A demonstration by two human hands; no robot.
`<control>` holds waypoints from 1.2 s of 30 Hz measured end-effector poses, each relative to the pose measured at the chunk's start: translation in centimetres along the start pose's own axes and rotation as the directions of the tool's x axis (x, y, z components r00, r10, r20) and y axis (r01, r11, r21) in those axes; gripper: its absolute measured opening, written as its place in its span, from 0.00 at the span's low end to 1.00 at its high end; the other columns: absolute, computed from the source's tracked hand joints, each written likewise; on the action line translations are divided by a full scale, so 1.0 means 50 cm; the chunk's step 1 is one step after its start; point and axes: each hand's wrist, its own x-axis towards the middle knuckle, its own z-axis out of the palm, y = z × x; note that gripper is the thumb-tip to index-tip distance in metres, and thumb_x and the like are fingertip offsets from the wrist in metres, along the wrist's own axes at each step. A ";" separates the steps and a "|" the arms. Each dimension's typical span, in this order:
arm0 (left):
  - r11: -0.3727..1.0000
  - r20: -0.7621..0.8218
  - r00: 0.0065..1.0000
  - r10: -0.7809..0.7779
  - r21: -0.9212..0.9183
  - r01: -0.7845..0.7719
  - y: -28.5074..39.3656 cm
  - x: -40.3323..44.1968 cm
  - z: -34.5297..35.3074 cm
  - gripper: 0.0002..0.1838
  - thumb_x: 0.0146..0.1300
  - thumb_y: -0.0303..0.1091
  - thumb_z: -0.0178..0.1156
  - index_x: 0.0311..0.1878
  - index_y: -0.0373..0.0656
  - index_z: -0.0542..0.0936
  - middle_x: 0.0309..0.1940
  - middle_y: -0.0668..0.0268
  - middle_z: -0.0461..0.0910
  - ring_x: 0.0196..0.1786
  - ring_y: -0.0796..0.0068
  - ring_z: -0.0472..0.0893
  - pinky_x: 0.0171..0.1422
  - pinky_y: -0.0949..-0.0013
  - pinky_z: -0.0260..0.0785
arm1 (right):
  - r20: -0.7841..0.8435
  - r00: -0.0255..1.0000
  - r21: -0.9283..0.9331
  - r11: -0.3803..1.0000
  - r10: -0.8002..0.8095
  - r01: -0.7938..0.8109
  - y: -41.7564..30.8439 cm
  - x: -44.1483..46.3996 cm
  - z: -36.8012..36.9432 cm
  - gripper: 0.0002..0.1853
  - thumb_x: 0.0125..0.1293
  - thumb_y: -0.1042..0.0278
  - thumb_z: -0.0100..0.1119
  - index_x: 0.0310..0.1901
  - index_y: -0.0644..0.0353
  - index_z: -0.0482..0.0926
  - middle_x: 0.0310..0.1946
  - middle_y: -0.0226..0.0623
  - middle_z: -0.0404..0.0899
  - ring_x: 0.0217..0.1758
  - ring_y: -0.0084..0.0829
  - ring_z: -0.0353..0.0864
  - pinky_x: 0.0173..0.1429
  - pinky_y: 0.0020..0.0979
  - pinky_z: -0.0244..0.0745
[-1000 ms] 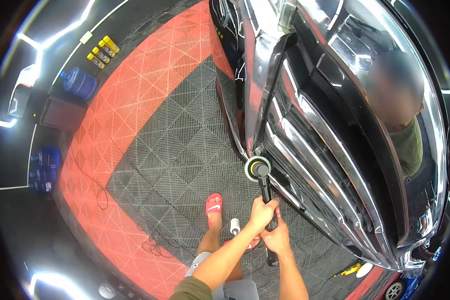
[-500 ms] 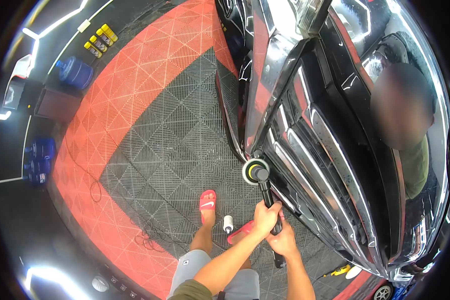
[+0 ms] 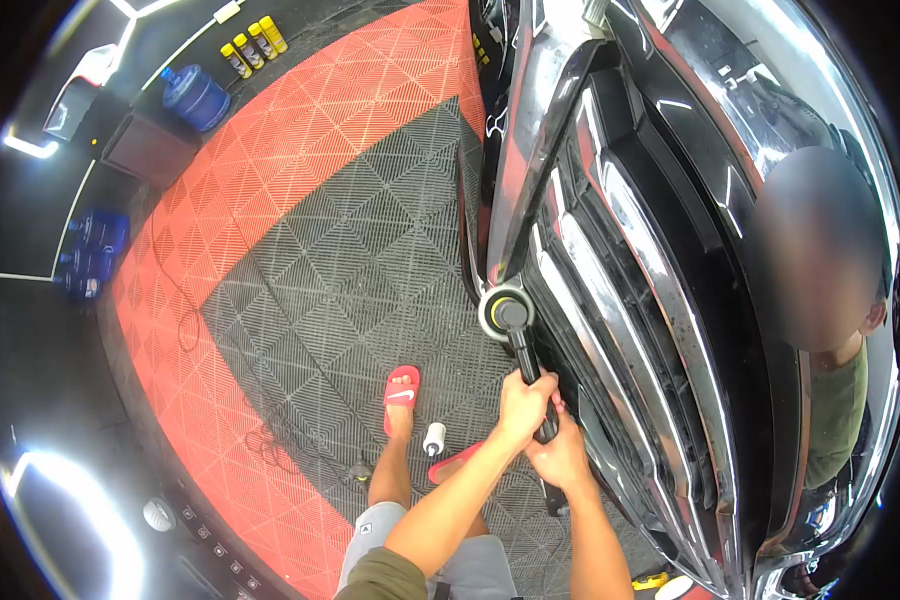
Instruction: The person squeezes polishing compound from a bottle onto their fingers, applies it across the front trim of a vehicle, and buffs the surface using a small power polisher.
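Observation:
A black polisher (image 3: pixel 525 352) with a round pale pad edge and a yellow ring at its head is in both of my hands. My left hand (image 3: pixel 526 408) is wrapped around its black body, nearer the head. Just behind it, my right hand (image 3: pixel 562 455) is closed around the rear of the body. The pad end is against or very close to the lower front corner of a glossy black car (image 3: pixel 660 110); I cannot tell whether it touches. Beside the pad runs the car's chrome-barred grille (image 3: pixel 620 290).
A small white bottle (image 3: pixel 434 438) lies on the grey and red tiled floor (image 3: pixel 330 270) between my feet. A thin cable (image 3: pixel 270 445) trails at the left. Blue water jugs (image 3: pixel 196 98) and yellow cans (image 3: pixel 253 48) line the wall. A yellow tool (image 3: pixel 651 581) lies by the car.
The view has shifted, with the wall items now lower and farther right at the top. The polisher's head sits slightly higher and left in view, both hands still around it.

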 end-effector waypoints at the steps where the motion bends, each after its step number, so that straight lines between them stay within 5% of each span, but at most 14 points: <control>1: 1.000 -0.001 1.000 0.000 -0.003 0.000 0.000 -0.009 0.004 0.08 0.62 0.24 0.56 0.27 0.36 0.75 0.20 0.61 0.77 0.21 0.71 0.77 0.27 0.67 0.71 | 0.006 1.000 -0.001 1.000 -0.010 0.010 0.010 0.007 0.001 0.34 0.54 0.62 0.74 0.61 0.69 0.73 0.45 0.55 0.86 0.52 0.55 0.86 0.55 0.45 0.80; 3: 0.999 -0.022 1.000 -0.016 0.037 0.017 -0.002 -0.029 0.008 0.08 0.62 0.24 0.56 0.26 0.36 0.75 0.20 0.61 0.77 0.21 0.71 0.77 0.27 0.67 0.71 | 0.010 0.998 -0.052 0.997 -0.064 0.064 0.051 -0.013 0.007 0.38 0.54 0.61 0.74 0.65 0.68 0.71 0.48 0.57 0.85 0.54 0.56 0.85 0.57 0.44 0.80; 9: 0.996 -0.013 1.000 0.012 0.088 -0.011 -0.088 -0.056 -0.007 0.06 0.61 0.25 0.57 0.28 0.35 0.77 0.21 0.62 0.78 0.22 0.71 0.79 0.28 0.67 0.72 | 0.058 0.990 0.022 0.992 0.126 -0.127 0.071 -0.091 0.002 0.42 0.52 0.59 0.76 0.67 0.68 0.70 0.52 0.58 0.84 0.59 0.55 0.83 0.62 0.43 0.78; 11: 0.993 0.005 0.999 0.038 0.111 -0.038 -0.092 -0.042 -0.014 0.06 0.61 0.25 0.58 0.28 0.36 0.76 0.20 0.63 0.78 0.22 0.71 0.79 0.28 0.66 0.72 | -0.032 0.999 0.019 1.000 -0.012 0.013 0.079 -0.068 0.020 0.44 0.53 0.58 0.76 0.69 0.68 0.68 0.56 0.60 0.81 0.62 0.55 0.81 0.64 0.43 0.77; 15: 1.000 -0.005 1.000 0.015 -0.005 -0.015 -0.025 0.000 -0.021 0.05 0.62 0.22 0.56 0.29 0.36 0.74 0.19 0.61 0.76 0.21 0.70 0.77 0.27 0.64 0.73 | 0.083 0.989 0.031 0.991 0.124 -0.127 0.000 -0.008 0.013 0.43 0.55 0.57 0.74 0.69 0.66 0.68 0.60 0.61 0.78 0.64 0.56 0.79 0.63 0.46 0.77; 19: 0.999 0.050 0.998 -0.022 0.048 0.020 -0.058 -0.039 -0.013 0.06 0.61 0.22 0.56 0.28 0.35 0.74 0.19 0.60 0.76 0.21 0.69 0.78 0.28 0.64 0.74 | -0.010 0.996 0.053 0.995 0.088 -0.087 0.072 -0.061 0.037 0.37 0.56 0.57 0.73 0.64 0.66 0.72 0.50 0.56 0.85 0.55 0.58 0.84 0.58 0.47 0.80; 25: 0.970 0.089 0.991 -0.096 0.232 0.073 -0.137 -0.105 -0.007 0.08 0.61 0.24 0.57 0.26 0.35 0.76 0.20 0.61 0.78 0.22 0.71 0.79 0.30 0.65 0.74 | 0.041 0.955 0.067 0.953 0.294 -0.296 0.119 -0.154 0.033 0.42 0.54 0.55 0.74 0.67 0.69 0.69 0.54 0.64 0.81 0.59 0.59 0.82 0.62 0.46 0.78; 33: 0.946 0.097 0.993 -0.072 0.322 0.037 -0.129 -0.082 -0.019 0.08 0.60 0.23 0.55 0.25 0.35 0.74 0.18 0.61 0.77 0.21 0.70 0.79 0.28 0.66 0.74 | -0.015 0.958 0.146 0.948 0.287 -0.281 0.095 -0.147 0.054 0.37 0.52 0.56 0.74 0.61 0.70 0.73 0.50 0.61 0.83 0.55 0.59 0.84 0.58 0.47 0.79; 36: 0.931 0.148 0.987 -0.062 0.364 0.005 -0.175 -0.123 -0.004 0.07 0.59 0.23 0.56 0.25 0.35 0.76 0.19 0.60 0.78 0.22 0.71 0.80 0.28 0.65 0.73 | -0.175 0.960 0.166 0.968 0.217 -0.188 0.154 -0.204 0.059 0.34 0.53 0.56 0.75 0.56 0.70 0.75 0.44 0.57 0.86 0.51 0.58 0.85 0.55 0.46 0.80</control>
